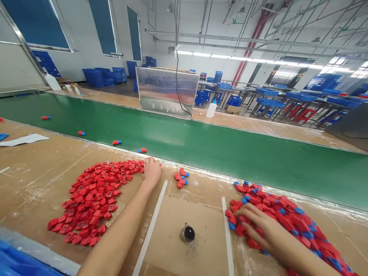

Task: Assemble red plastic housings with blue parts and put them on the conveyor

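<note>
My left hand (152,171) reaches to the far right end of a heap of red plastic pieces (96,191), beside the belt's edge. Its fingers are bent together and point down; a bit of red shows by the fingertips, but what they grip is hidden. Over at the right, my right hand (258,222) lies at the near left side of a heap of red-and-blue plastic parts (287,214). Its thumb and fingers are apart, with parts beneath and between them. Between the hands sits a small group of red-and-blue parts (181,178).
A green conveyor belt (230,147) runs across, carrying several spaced parts (116,142). A round black fixture (189,233) stands on cardboard between white tape strips (152,226). Beyond the belt are a metal panel (168,92) and a white bottle (211,109). Paper (25,140) lies left.
</note>
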Demonstrator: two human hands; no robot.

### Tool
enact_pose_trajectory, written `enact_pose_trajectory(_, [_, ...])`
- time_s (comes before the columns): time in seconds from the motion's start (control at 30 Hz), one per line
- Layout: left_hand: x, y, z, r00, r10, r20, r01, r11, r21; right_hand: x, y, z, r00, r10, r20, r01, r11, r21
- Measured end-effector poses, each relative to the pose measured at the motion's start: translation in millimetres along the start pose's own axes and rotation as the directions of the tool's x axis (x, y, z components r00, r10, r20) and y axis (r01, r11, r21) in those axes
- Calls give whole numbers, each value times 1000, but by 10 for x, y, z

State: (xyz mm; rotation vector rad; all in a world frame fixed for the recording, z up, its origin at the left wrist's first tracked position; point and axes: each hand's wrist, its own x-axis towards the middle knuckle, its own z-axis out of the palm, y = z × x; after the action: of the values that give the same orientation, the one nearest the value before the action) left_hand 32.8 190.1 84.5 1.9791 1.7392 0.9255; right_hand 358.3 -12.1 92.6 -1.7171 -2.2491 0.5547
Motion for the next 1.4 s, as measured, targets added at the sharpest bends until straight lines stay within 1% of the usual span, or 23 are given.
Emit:
enact_pose_trajectory(0.03, [-47, -7, -16, 1000, -1, 13, 2, 1000, -27, -124, -124, 108, 999, 2, 43, -3, 1000, 20])
enact_pose_trajectory(0.1, [-167, -41, -57, 999, -11, 47, 15, 995, -96, -294, -277, 348, 994, 31, 109, -34, 999, 26])
enact_pose_trajectory(0.2, [-437, -132, -124, 996, -29, 89, 46, 980, -196, -401, -328, 686, 985, 106, 139, -103, 994, -27])
enact_pose_trajectory(0.3, [-806, -232, -171, 992, -26, 126, 64, 949, -309, -434, -287, 914, 980, 176, 91, -172, 984, -53])
enact_pose_trajectory(0.37, [-1071, -284, -177, 989, -10, 149, 67, 922, -381, -456, -265, 999, 982, 189, 26, -188, 982, -24])
enact_pose_trajectory(0.43, [-1321, -316, -160, 986, -2, 166, 74, 900, -429, -485, -271, 1046, 983, 177, -49, -176, 984, 11])
enact_pose_trajectory(0.57, [-1733, -309, -78, 985, -16, 171, 92, 891, -446, -512, -372, 1060, 968, 178, -177, -180, 984, 7])
enact_pose_trajectory(0.63, [-1880, -280, -26, 984, -13, 179, 93, 891, -444, -483, -443, 1031, 960, 177, -217, -180, 984, 6])
enact_pose_trajectory(0.7, [-1977, -249, 24, 977, 4, 212, 95, 886, -454, -420, -518, 981, 956, 154, -251, -148, 988, 43])
enact_pose_trajectory(0.83, [-2057, -207, 104, 949, 20, 316, 155, 841, -518, -223, -671, 859, 958, 107, -265, -68, 986, 153])
enact_pose_trajectory(0.9, [-2092, -193, 138, 934, 29, 356, 190, 803, -564, -115, -742, 805, 965, 70, -254, -30, 987, 158])
enact_pose_trajectory(1.0, [-2174, -170, 179, 913, 63, 402, 229, 738, -635, 16, -822, 747, 974, -10, -227, 34, 995, 98])
enact_pose_trajectory(1.1, [-2250, -153, 190, 900, 74, 430, 267, 685, -678, 90, -871, 716, 983, -60, -172, 64, 998, 15])
enact_pose_trajectory(1.23, [-2266, -154, 170, 883, 99, 460, 289, 656, -697, 127, -926, 703, 988, -87, -129, 78, 994, -71])
enact_pose_trajectory(1.3, [-2256, -161, 164, 875, 104, 473, 301, 648, -699, 137, -954, 704, 987, -100, -128, 90, 992, -86])
enact_pose_trajectory(1.4, [-2250, -173, 166, 875, 99, 474, 311, 635, -707, 151, -985, 709, 987, -105, -120, 94, 991, -95])
